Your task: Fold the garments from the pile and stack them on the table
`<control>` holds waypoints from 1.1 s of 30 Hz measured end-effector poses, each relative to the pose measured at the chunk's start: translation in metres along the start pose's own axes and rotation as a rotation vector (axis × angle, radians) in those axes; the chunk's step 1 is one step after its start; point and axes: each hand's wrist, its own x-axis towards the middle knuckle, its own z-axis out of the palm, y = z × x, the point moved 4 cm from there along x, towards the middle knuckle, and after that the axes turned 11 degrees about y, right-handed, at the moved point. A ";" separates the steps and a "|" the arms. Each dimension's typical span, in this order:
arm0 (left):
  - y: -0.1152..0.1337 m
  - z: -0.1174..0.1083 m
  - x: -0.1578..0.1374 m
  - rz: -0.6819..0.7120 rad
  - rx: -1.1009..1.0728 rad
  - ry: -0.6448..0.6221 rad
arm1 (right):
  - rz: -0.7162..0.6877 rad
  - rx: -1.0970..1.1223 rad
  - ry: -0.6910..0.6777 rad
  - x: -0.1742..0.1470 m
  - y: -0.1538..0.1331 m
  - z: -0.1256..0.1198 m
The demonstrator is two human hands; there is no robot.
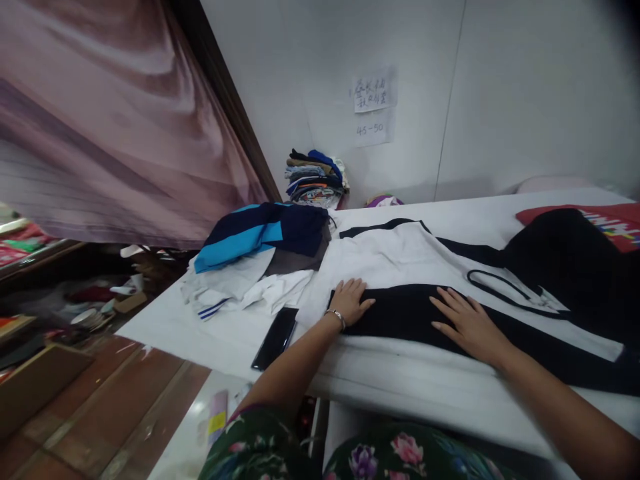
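Observation:
A white and black hoodie [385, 260] lies spread flat across the table, its black hood end to the right with a black drawstring [515, 305] looped over the front. One black sleeve [400, 312] runs along the near side. My left hand [350, 303] rests on this sleeve's left end, fingers stretched out, a bracelet on the wrist. Farther right, my right hand [470, 325] lies palm down on the same black fabric with its fingers spread. Neither hand grips anything.
Left of the hoodie are a black phone [276, 339], rumpled white clothing [277, 292] and a navy and blue garment [265, 230]. A folded clothes stack [315, 179] stands against the wall. A red garment [620, 223] lies far right. Handwritten paper [371, 95] hangs behind.

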 end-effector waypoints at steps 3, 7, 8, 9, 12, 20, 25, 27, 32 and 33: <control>-0.022 -0.007 0.006 -0.131 0.052 0.034 | -0.010 -0.026 -0.001 -0.001 -0.001 0.002; -0.074 -0.018 0.016 -0.527 0.029 0.073 | -0.013 -0.036 0.024 -0.002 0.001 0.004; -0.087 -0.021 0.019 -0.618 0.005 0.082 | -0.012 -0.034 0.025 -0.002 0.001 0.005; -0.098 -0.023 0.022 -0.685 -0.016 0.086 | -0.012 -0.032 0.023 -0.002 0.001 0.005; -0.118 -0.025 0.036 -0.766 -0.035 0.087 | -0.010 -0.030 0.016 -0.002 0.001 0.006; -0.125 -0.021 0.047 -0.800 -0.030 0.134 | 0.010 -0.006 0.004 -0.001 -0.001 0.002; -0.127 -0.020 0.039 -0.856 0.006 0.101 | 0.026 0.010 -0.031 0.002 -0.006 -0.002; -0.127 -0.024 0.040 -0.854 0.017 0.089 | 0.037 0.018 -0.045 0.003 -0.007 -0.004; -0.101 -0.043 0.049 -0.734 0.047 0.161 | 0.071 0.055 -0.088 0.007 -0.013 -0.010; -0.087 -0.044 0.050 -0.639 0.048 0.206 | 0.077 0.066 -0.096 0.008 -0.014 -0.012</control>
